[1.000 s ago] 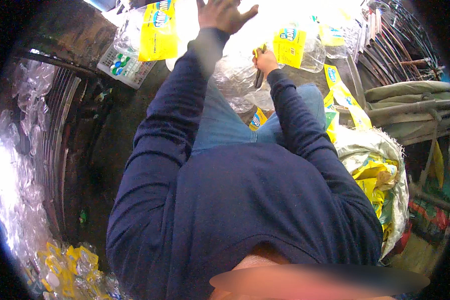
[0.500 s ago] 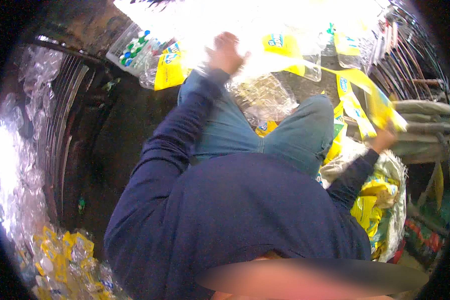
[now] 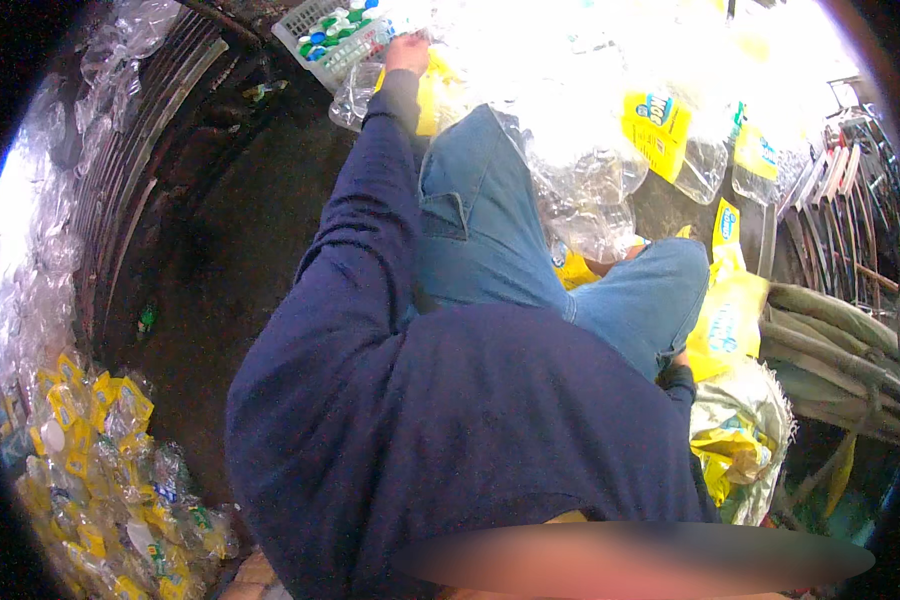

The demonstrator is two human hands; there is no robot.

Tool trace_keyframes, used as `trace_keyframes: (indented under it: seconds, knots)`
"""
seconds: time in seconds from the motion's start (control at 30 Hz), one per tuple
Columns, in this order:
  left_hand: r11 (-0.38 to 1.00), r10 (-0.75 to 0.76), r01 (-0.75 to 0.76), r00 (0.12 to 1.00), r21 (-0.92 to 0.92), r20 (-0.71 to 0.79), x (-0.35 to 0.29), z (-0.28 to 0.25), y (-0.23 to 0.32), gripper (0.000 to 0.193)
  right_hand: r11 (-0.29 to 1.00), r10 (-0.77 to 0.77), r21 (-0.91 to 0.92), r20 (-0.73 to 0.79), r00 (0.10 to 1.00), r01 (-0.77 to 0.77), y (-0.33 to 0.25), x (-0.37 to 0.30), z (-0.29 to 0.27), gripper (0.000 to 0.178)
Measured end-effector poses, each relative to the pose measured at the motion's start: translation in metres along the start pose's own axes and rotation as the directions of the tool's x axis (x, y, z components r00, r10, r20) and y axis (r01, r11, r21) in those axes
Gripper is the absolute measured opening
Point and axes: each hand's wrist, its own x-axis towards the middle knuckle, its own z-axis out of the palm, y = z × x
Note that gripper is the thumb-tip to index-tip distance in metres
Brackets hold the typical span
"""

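My left hand (image 3: 407, 53) reaches to the far left beside a clear plastic bottle (image 3: 355, 95) with a yellow label (image 3: 435, 92). Its fingers look curled; glare and the hand itself hide what they hold, if anything. Of my right hand (image 3: 681, 358), only a sliver shows, low beside my right knee, and its fingers are out of sight. Close to it, yellow plastic labels (image 3: 727, 315) hang over a white woven sack (image 3: 770, 395) that holds more yellow labels. Several clear bottles (image 3: 585, 190) lie in front of my legs, one bearing a yellow label (image 3: 658, 130).
A grey basket (image 3: 320, 65) of green, blue and white caps stands at the far left. Bottles with yellow labels (image 3: 100, 450) are heaped at the lower left. Rolled grey sacks (image 3: 830, 340) and a stack of thin metal strips (image 3: 840, 200) border the right.
My left hand has gone farther left, toward the basket. My right hand has dropped from the right, where it held a stretched yellow label, to beside my knee. The view has shifted.
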Motion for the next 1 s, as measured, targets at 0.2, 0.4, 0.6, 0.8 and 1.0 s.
trace_keyframes:
  seconds: [0.2, 0.4, 0.6, 0.8, 1.0]
  knots:
    - [0.835, -0.459, 0.436, 0.888, 0.335, -0.014, 0.047, 0.033, -0.183, 0.066, 0.994, 0.0, -0.104, 0.315, 0.949, 0.034, 0.021, -0.01, 0.023, 0.032]
    - [0.714, -0.604, 0.522, 0.796, 0.466, 0.033, 0.05, 0.05, -0.228, 0.053, 0.964, -0.129, -0.173, 0.361, 0.924, 0.202, 0.056, -0.002, -0.022, 0.029]
    - [0.735, -0.551, 0.471, 0.834, 0.487, 0.026, 0.039, 0.016, -0.134, 0.046, 0.959, 0.063, 0.263, 0.16, 0.985, -0.104, 0.034, 0.011, -0.064, 0.031]
    - [0.88, 0.177, -0.177, 0.983, 0.44, 0.042, -0.012, -0.041, 0.032, 0.042, 0.975, -0.074, 0.19, -0.191, 0.979, 0.111, -0.171, -0.011, -0.179, 0.028]
    - [0.761, 0.49, -0.523, 0.851, 0.383, 0.189, -0.057, -0.061, 0.145, 0.039, 0.641, -0.688, 0.043, -0.412, 0.598, 0.766, -0.413, -0.041, -0.246, 0.026]
